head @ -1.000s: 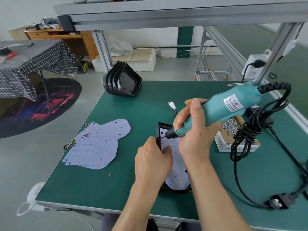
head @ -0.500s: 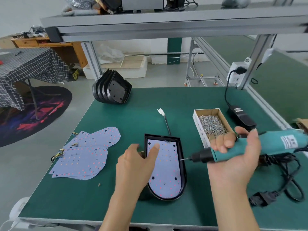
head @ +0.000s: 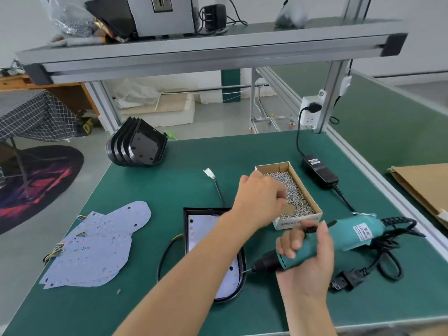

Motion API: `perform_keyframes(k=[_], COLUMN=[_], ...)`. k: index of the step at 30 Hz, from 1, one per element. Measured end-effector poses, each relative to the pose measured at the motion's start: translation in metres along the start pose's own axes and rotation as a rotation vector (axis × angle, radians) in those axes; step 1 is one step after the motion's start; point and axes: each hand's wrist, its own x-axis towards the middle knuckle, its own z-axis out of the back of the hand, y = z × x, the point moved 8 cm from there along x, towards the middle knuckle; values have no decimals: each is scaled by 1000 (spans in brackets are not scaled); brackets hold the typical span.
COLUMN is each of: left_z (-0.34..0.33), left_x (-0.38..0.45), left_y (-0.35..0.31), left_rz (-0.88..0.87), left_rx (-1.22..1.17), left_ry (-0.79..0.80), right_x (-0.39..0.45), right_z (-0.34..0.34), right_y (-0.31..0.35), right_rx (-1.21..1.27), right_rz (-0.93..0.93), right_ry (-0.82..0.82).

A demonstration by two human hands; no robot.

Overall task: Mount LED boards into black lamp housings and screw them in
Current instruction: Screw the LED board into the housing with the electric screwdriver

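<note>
- Flat pale LED boards [head: 97, 246] are lying stacked on the green mat [head: 150, 190].
- Black lamp housing [head: 186, 229], board inside, is lying under the forearm.
- Left hand [head: 260, 202] is dipping curled fingers into the cardboard screw box [head: 306, 190]; hold unclear.
- Right hand [head: 308, 260] is gripping the teal electric screwdriver [head: 349, 236].

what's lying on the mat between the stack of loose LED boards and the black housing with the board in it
In the head view, a loop of black cable lies between the LED boards and the housing; otherwise bare green mat.

Grey floor [head: 72, 238], checkered tablecloth [head: 34, 115], dark round rug [head: 41, 180], wooden desk [head: 60, 90].
</note>
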Motion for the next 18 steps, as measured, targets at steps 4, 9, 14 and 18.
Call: perform_keyframes(k=[4, 9, 14, 18], left_z=[-40, -59, -62, -65], left_x=[27, 38, 41, 46], left_y=[-12, -9, -6, -2], left_rz=[-16, 5, 15, 64], left_rx=[290, 359, 368, 370], left_ry=[145, 168, 144, 108], right_x=[-1, 1, 2, 1], right_z=[2, 5, 5, 4], right_y=[3, 2, 3, 2], right_rx=[-3, 18, 24, 24], right_rz=[17, 16, 19, 16], right_ry=[-29, -48, -44, -43])
